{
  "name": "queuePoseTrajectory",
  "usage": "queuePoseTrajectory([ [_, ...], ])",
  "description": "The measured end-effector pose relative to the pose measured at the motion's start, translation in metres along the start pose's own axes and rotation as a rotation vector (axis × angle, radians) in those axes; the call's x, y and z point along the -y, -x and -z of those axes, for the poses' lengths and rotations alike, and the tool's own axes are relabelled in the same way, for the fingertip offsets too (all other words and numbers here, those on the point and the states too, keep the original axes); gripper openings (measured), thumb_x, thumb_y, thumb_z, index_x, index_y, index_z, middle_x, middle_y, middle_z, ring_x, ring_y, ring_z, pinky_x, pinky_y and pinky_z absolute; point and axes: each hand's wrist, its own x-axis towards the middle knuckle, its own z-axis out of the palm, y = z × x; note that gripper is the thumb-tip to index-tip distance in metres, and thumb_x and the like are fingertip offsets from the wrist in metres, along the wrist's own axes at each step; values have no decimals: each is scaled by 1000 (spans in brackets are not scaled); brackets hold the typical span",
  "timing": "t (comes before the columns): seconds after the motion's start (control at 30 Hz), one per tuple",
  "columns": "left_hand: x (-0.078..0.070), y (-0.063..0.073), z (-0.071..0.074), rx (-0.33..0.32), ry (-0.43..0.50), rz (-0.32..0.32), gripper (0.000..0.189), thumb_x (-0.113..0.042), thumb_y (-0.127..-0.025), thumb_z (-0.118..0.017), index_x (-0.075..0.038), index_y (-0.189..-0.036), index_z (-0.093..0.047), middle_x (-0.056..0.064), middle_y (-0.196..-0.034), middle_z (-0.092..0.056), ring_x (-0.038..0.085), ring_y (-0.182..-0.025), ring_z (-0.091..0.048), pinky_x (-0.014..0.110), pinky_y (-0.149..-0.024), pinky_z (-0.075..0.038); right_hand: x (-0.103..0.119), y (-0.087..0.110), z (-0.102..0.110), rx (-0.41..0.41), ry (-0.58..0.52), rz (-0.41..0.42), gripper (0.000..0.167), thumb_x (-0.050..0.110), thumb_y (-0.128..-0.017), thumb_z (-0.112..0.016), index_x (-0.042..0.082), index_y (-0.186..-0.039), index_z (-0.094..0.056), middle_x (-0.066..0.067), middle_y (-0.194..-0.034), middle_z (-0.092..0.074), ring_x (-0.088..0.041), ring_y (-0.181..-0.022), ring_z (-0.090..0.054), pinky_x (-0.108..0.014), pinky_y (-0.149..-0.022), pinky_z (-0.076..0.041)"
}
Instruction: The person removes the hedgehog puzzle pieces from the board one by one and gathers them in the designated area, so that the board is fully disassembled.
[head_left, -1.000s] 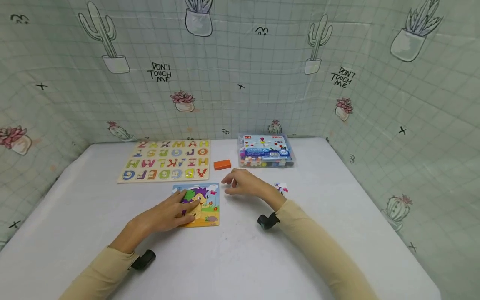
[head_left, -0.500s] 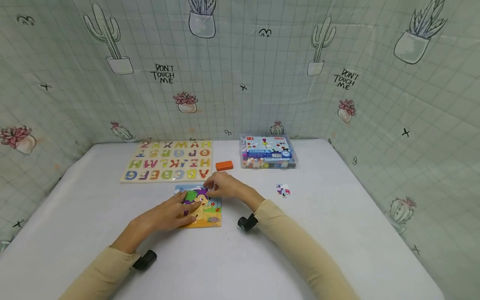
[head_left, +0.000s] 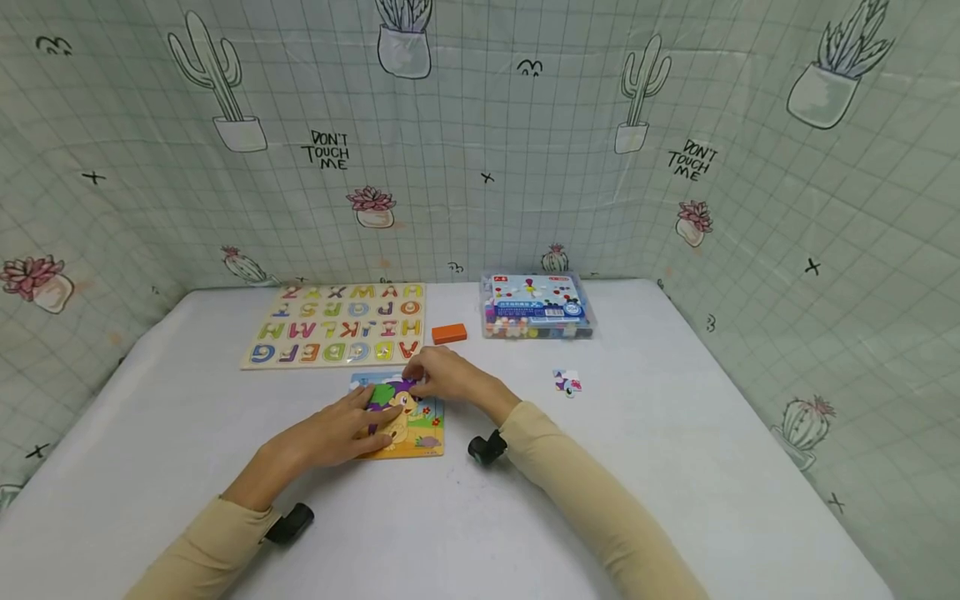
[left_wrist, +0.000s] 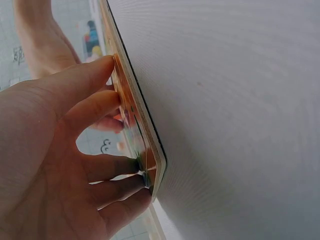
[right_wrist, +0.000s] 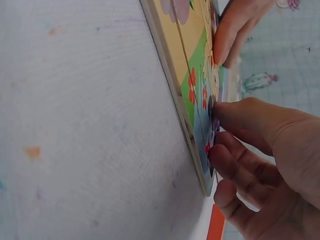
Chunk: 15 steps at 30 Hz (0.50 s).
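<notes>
A hedgehog jigsaw puzzle in a flat tray lies on the white table. My left hand rests on its left part, fingers spread and fairly straight; the left wrist view shows the fingertips pressing on the picture near the board's edge. At the upper right of the puzzle is my right hand. Its thumb and fingers pinch a jigsaw piece, which sits slightly raised over the blue and pink corner; most of the piece is hidden by the fingers. To the right lies a loose jigsaw patch with a butterfly print.
Behind the puzzle is a wooden alphabet board. An orange block lies beside it, and a clear plastic box of colourful parts stands at the back right. Patterned cloth walls enclose the table's back and sides.
My right hand has moved left from beside the puzzle onto its upper right corner, where it now pinches a piece. The left hand stays on the puzzle.
</notes>
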Motion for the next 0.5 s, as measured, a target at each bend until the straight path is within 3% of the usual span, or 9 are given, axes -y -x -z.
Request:
queuePoseTrajectory([
  [0.17, 1, -1, 0, 3, -4, -2, 51, -42, -99, -55, -17, -144, -51, 38, -153, -26, 56, -142, -24, 69, -107, -33, 1, -3, 0, 2, -8, -15, 25, 18, -93, -68, 9, -116, -71, -3, -108, -71, -12, -99, -63, -23, -89, -53],
  [0.5, 2, -2, 0, 15, 2, -8, 52, -43, -99, -54, -16, -143, -52, 39, -152, -26, 58, -141, -25, 70, -106, -33, 7, -8, 0, 0, -76, -111, 22, 12, -89, -72, 8, -110, -72, -2, -92, -69, -9, -79, -57, -17, -71, -48],
])
